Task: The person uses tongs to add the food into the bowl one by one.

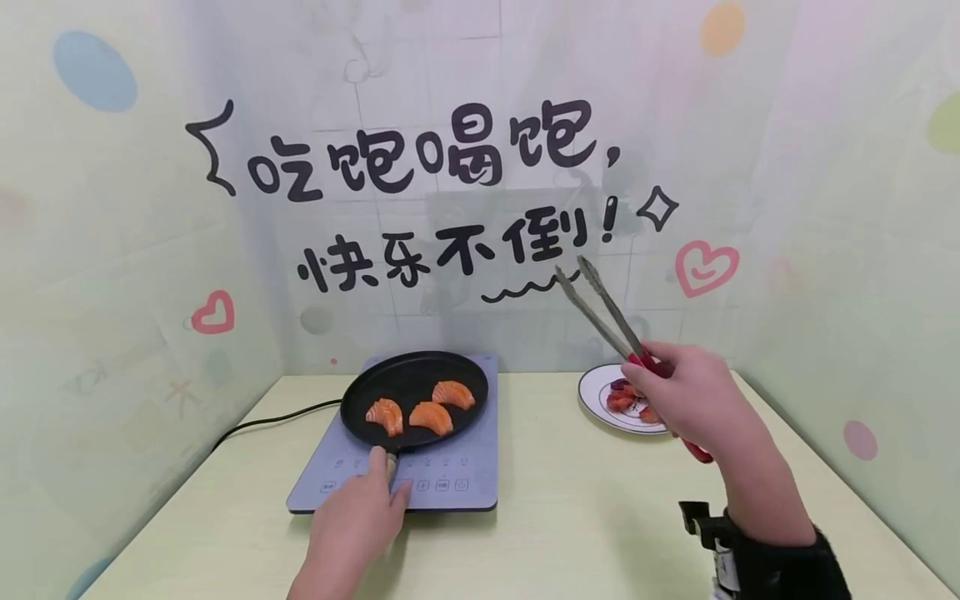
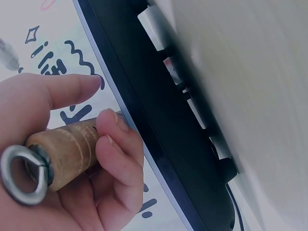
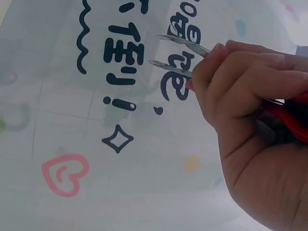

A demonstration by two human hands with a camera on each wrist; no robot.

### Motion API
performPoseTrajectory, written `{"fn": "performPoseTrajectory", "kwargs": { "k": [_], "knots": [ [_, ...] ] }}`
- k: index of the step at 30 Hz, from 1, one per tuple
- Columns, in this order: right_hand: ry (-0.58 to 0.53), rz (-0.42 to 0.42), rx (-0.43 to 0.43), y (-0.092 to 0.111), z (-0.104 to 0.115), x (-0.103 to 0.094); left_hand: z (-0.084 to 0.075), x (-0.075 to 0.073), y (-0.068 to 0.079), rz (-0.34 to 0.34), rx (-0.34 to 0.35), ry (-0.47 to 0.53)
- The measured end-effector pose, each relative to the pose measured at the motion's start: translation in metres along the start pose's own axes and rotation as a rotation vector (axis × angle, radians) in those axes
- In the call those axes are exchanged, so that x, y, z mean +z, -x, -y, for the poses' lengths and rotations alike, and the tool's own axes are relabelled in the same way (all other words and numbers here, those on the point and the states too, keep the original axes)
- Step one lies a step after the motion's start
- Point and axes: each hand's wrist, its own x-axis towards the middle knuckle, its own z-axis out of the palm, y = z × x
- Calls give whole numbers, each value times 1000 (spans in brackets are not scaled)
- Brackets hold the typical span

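Observation:
My left hand (image 1: 358, 515) grips the wooden handle (image 2: 70, 149) of a black frying pan (image 1: 408, 373), its fingers curled round the wood. A metal ring hangs at the handle's end in the left wrist view. Three orange salmon slices (image 1: 431, 418) lie apart in the pan. Raised at the right, my right hand (image 1: 697, 396) holds metal tongs (image 1: 598, 310) by their red grip. The tongs point up and to the left, tips slightly apart with nothing between them. Behind the right hand is a white plate (image 1: 592, 410) bearing reddish-orange pieces, partly hidden.
Under the pan sits a flat induction cooktop (image 1: 480, 479) with touch buttons along its front. A black cable (image 1: 277, 418) runs from it to the left edge of the pale table (image 1: 547, 500). A printed cloth backdrop (image 1: 465, 67) stands behind and on both sides.

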Motion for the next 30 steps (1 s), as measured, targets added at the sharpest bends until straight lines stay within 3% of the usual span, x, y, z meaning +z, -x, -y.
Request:
{"fn": "performPoseTrajectory", "kwargs": {
  "k": [3,15,21,30],
  "knots": [
    [60,16,32,-2,-9,-7,0,0,1,0,-1,-2],
    [102,52,158,-9,-37,-16,0,-2,2,-6,1,-7],
    [147,107,193,-13,-62,-20,0,-1,1,-2,-2,-5],
    [71,211,247,-13,-96,-24,1,1,-1,1,2,-6]
  ]
}}
